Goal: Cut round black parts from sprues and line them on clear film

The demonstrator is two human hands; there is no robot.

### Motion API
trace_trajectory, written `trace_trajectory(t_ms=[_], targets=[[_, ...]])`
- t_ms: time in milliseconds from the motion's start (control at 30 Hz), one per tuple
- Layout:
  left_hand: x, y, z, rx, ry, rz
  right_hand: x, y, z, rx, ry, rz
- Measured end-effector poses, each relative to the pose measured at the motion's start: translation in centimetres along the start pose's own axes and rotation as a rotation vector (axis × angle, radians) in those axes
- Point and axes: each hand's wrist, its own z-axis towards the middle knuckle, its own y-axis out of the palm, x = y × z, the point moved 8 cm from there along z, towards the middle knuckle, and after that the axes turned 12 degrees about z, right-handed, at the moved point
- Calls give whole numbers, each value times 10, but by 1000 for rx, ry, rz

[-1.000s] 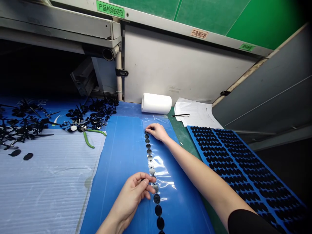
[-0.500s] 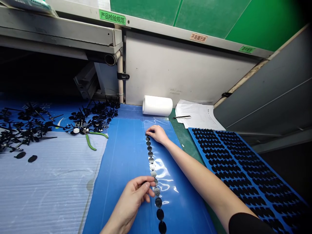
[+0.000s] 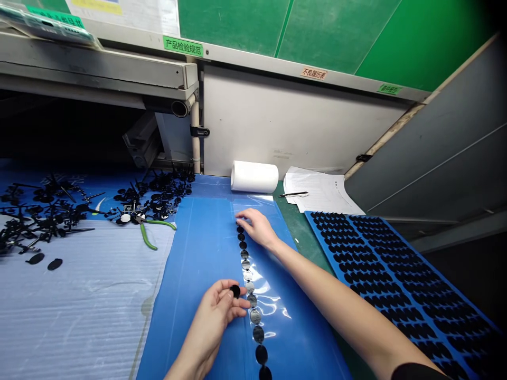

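My left hand [image 3: 216, 311] pinches a small black disc [image 3: 235, 291] between thumb and fingers, just left of a row of discs. The row of glossy black discs [image 3: 255, 316] runs lengthwise down a clear plastic film [image 3: 277, 285] on a blue sheet [image 3: 198, 248]. At the far end of that row my right hand [image 3: 256, 228] is closed at the fingertips around the topmost disc, which the fingers partly hide. My right forearm stretches across the film.
Green-handled cutters [image 3: 146, 232] lie at the left near heaps of black plastic parts [image 3: 158, 190] and two loose black discs [image 3: 55, 264]. A white roll [image 3: 254, 177], papers [image 3: 317, 187] and tweezers [image 3: 293, 194] lie at the back. A blue board [image 3: 344, 253] with rows of black discs stands right.
My left hand has turned, so the disc in it now shows its face. My right hand stays at the row's far end. The view has tipped slightly upward.
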Motion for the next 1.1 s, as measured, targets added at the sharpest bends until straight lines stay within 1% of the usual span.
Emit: trace_trajectory(t_ms=[33,133,167,233,300,433,500,567,667,733,800,900,1000,1100], targets=[[1,-1,0,-4,-4,-2,-16,3,-8,-49,-37,35],[3,-5,2,10,19,11,-62,20,-38,-276,-155,149],[5,-7,2,23,35,17,-72,25,-48,-343,-181,185],[6,-9,2,54,62,30,-83,33,-63,-419,-200,228],[6,-10,1,73,76,42,-83,37,-70,-437,-189,230],[3,-9,2,76,96,54,-80,39,-73,-469,-192,214],[2,-10,3,82,118,61,-83,38,-72,-495,-201,249],[2,-11,3,100,141,113,-86,37,-71,-527,-199,312],[6,-13,0,151,168,213,-86,37,-71,-574,-141,403],[8,-13,-2,190,164,217,-83,38,-72,-569,-80,456],[9,-14,-4,231,147,178,-83,37,-73,-508,-63,477],[5,-12,-3,262,98,53,-91,33,-75,-399,-158,467],[-3,-8,0,234,35,-79,-101,36,-79,-414,-244,475],[-6,-10,0,241,-3,-137,-101,41,-75,-474,-209,469]])
